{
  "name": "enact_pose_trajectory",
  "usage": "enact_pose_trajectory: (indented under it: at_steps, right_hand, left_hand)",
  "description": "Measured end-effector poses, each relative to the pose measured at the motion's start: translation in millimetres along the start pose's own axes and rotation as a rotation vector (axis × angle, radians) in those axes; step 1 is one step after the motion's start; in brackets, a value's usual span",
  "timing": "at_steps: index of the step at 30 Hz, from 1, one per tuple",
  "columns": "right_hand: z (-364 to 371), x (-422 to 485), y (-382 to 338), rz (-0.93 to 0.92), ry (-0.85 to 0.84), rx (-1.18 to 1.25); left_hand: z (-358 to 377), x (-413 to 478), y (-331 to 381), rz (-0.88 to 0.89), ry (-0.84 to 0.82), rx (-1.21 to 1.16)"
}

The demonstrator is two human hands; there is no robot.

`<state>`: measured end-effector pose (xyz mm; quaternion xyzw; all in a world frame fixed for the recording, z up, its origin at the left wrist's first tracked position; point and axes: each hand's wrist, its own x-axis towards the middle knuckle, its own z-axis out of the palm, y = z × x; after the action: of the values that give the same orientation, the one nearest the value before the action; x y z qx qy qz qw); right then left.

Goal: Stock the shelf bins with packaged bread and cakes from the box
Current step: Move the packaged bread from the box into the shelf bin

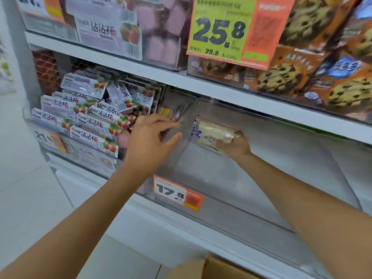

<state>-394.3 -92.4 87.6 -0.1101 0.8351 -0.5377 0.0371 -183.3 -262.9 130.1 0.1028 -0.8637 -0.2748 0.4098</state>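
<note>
My right hand [234,147] grips a clear-wrapped pale cake package [213,132] and holds it inside a clear plastic shelf bin [231,188] on the middle shelf. My left hand [150,137] reaches over the neighbouring bin, fingers spread and nearly straight, its fingertips by the clear divider wall [185,125]; it holds nothing. Behind the left fingers lies a yellow-striped package [168,112], partly hidden. A corner of the cardboard box [217,267] shows at the bottom edge.
Left bin holds several pink strawberry-print packets [88,119]. The upper shelf carries pink boxes [161,27] and brown cookie boxes [314,63] behind a big 25.8 price sign [225,33]. A 17.8 price tag [177,193] hangs on the bin front. White floor lies at left.
</note>
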Motion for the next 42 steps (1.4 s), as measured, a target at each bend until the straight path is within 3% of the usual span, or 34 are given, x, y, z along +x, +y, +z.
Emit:
enact_pose_trajectory:
  at_steps: [5, 11, 18, 20, 22, 24, 26, 38, 42]
  right_hand:
    - [5.0, 3.6, 1.6, 0.073, -0.057, 0.134]
    - [-10.4, -7.2, -12.1, 0.218, -0.237, 0.148]
    - [1.2, -14.2, -0.5, 0.230, -0.032, 0.250]
    - [-2.4, -19.4, 1.9, 0.122, 0.075, 0.157]
    - [-11.6, -28.8, 1.4, -0.186, 0.169, -0.135]
    - [-19.0, -35.0, 0.8, -0.541, 0.114, -0.525]
    - [-18.7, -28.4, 5.0, -0.731, -0.012, -0.815]
    - [-23.7, -35.1, -2.8, -0.658, -0.058, -1.013]
    - [-54.0, -86.1, -21.0, -0.627, -0.157, -0.860]
  left_hand:
    - [-0.9, -2.0, 5.3, -0.033, -0.006, -0.012]
    - [-3.2, -2.8, 9.0, -0.040, -0.001, 0.006]
    - [-3.3, -3.5, 9.2, -0.041, 0.009, -0.001]
    - [-3.0, -3.9, 9.4, -0.044, 0.007, -0.002]
    - [-2.6, -3.7, 9.9, -0.047, 0.007, 0.004]
    - [-2.4, -3.6, 9.9, -0.048, 0.005, 0.004]
    - [-2.7, -3.6, 9.5, -0.045, 0.010, 0.002]
    - [-2.3, -4.0, 9.7, 0.028, 0.021, 0.072]
    - [-9.9, -15.0, 27.1, 0.035, 0.048, 0.188]
